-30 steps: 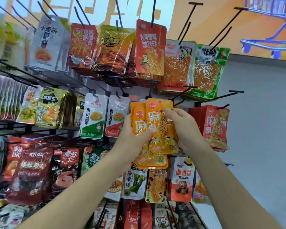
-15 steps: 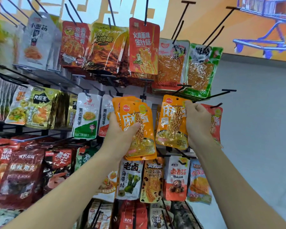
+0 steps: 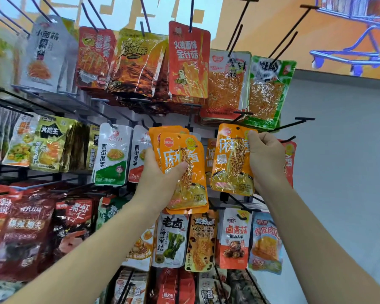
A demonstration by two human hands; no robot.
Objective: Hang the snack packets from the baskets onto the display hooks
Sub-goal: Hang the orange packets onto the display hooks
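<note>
My left hand grips a stack of orange snack packets in front of the middle row of the rack. Beside it, my right hand pinches a single orange packet by its upper right corner. That packet's hang hole sits just left of a black display hook that juts out to the right. Another orange packet hangs behind it. A red packet of the same kind hangs partly hidden behind my right hand.
The rack is crowded with hanging snack packets: red and orange ones in the top row, white ones to the left, mixed ones below. Bare black hooks stick out at the upper right. A grey wall lies to the right.
My right hand pulled one orange packet off the stack and carried it right and up toward the hook. My left hand shifted slightly left with the remaining stack.
</note>
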